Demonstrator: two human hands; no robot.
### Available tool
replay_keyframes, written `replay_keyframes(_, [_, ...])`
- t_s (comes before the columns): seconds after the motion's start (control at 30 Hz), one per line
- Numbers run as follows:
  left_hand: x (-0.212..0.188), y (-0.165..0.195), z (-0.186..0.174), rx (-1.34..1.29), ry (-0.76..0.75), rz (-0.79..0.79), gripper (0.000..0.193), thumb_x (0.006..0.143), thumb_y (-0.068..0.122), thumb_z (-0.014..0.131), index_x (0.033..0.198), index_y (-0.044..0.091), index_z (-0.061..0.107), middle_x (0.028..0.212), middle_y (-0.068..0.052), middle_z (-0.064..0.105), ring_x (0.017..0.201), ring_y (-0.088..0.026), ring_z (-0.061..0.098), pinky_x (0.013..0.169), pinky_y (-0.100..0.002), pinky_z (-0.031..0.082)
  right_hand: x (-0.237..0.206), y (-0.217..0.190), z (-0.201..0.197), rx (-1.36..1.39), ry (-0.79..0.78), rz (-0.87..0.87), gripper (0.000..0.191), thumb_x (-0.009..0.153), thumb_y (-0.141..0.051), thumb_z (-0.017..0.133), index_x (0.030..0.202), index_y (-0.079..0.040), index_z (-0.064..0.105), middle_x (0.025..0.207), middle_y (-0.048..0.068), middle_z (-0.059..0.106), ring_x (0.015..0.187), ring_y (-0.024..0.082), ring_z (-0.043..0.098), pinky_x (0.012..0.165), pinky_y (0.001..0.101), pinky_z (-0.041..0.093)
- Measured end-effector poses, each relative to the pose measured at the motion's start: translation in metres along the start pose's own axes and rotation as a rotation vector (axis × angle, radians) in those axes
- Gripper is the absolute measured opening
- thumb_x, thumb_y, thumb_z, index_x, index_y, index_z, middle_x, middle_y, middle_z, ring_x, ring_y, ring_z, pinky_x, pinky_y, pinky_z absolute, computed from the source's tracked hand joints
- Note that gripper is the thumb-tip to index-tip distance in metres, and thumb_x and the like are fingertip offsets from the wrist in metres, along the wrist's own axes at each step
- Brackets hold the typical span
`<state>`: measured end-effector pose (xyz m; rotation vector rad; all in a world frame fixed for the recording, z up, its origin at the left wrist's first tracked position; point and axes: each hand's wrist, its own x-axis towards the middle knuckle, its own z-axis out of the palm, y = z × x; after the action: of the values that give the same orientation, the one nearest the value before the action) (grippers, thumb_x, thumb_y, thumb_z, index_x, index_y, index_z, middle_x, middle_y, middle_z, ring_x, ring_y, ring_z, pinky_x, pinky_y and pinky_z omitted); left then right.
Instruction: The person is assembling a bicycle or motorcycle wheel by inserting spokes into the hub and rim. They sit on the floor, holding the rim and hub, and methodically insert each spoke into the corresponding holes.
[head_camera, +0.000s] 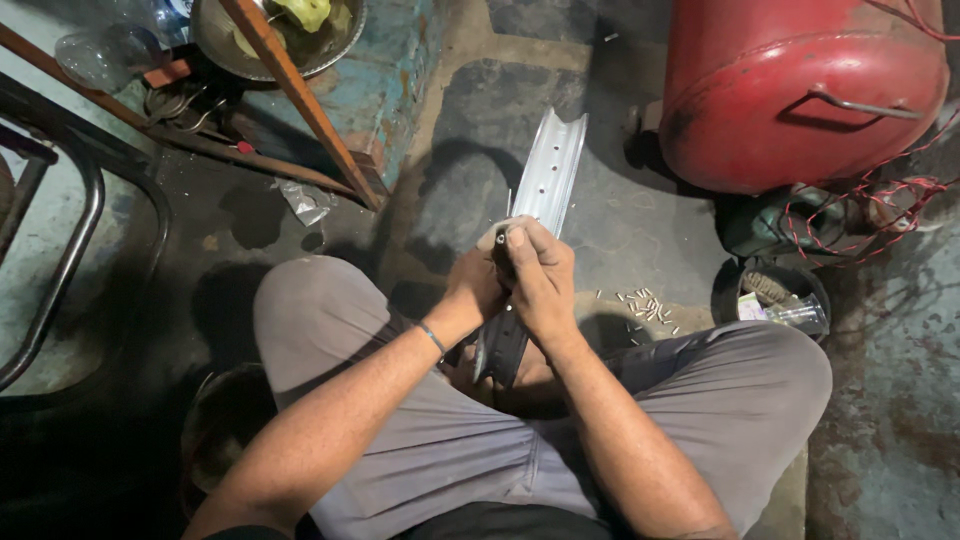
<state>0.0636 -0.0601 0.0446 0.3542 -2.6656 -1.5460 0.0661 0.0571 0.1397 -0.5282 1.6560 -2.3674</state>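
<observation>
Stained concrete floor (640, 230), dim workshop corner, person seated low w/ knees apart in grey trousers (440, 440).

Nearest: both forearms reach fwd between the knees. Left wrist carries a thin bracelet (432, 338). Left hand (478, 282) and right hand (538, 280) are pressed together, both closed around the near part of a silver wheel rim (548, 175); right thumb lies up along its top edge. What exactly sits under the fingers can't be told (hands cover it). Rim stands on edge, running from between the legs, where it goes dark in shadow, up and away from the person; a row of spoke holes shows along its channel.

Mid: small scatter of short pale metal pieces (645, 305) on the floor just right of the hands, apart from them. Beyond the right knee, a dark round tub (770, 290) w/ a clear plastic cup (800, 313) lying at its rim.

Far right: big red tank (790, 90) w/ a grey handle, red wire (880, 200) tangled beside it.

Far left: rusty metal frame (290, 95) leaning across a blue-painted block (395, 80), metal bowl (290, 30) on top, crumpled plastic scrap (305, 200) on the floor below.
</observation>
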Motion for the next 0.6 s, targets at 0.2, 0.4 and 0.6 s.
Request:
replay_keyframes(0.2, [0.002,-0.008,0.003,-0.042,0.039,0.056,0.038,0.089,0.039,0.056,0.115,0.012,0.064,0.102,-0.021,0.071,0.098,-0.043,0.067,0.075,-0.048,0.054,0.000,0.002,-0.003,-0.049,-0.006,0.002,0.014,0.105,-0.014,0.060,0.106,-0.002,0.067,0.077,-0.007,0.056,0.065,0.002,0.046,0.058,0.0196,0.037])
replay_keyframes(0.4, [0.008,-0.015,0.007,0.257,-0.098,0.075,0.034,0.092,0.038,0.053,0.104,0.009,0.068,0.101,-0.021,0.073,0.099,-0.044,0.067,0.077,-0.051,0.052,0.001,0.002,-0.002,-0.023,-0.026,-0.165,0.018,0.101,-0.014,0.066,0.114,-0.003,0.059,0.088,-0.008,0.051,0.079,0.002,0.046,0.071,0.0198,0.039])
replay_keyframes(0.6, [0.005,-0.005,0.004,0.086,-0.067,-0.049,0.045,0.092,0.046,0.058,0.085,0.005,0.075,0.085,-0.023,0.072,0.088,-0.043,0.071,0.070,-0.048,0.054,0.012,-0.015,0.008,-0.189,0.050,-0.125,0.019,0.108,-0.016,0.054,0.100,-0.003,0.065,0.085,-0.001,0.063,0.070,0.005,0.053,0.063,0.0213,0.045])
